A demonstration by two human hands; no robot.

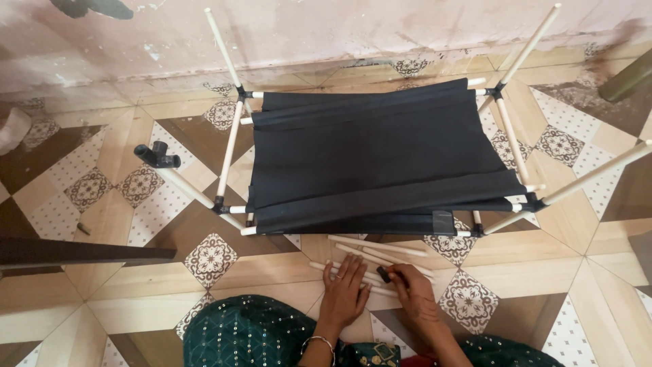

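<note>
- Head view: the left hand (345,289) lies flat, fingers spread a little, pressing on pale rods (370,261) loose on the tiled floor (591,272).
- The right hand (411,289) has its fingers curled, pinching a small black connector (384,274) against a rod.
- Just beyond the rods stands a rod frame (231,146) with black cloth (373,160) stretched across it.

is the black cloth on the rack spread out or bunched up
Spread out: the black cloth stretches flat between the pale rods of the frame on all sides, sagging slightly, with only long folds along its edges.

place: home | evidence: patterned floor tiles (210,258), worn pink wall (326,34)
</note>
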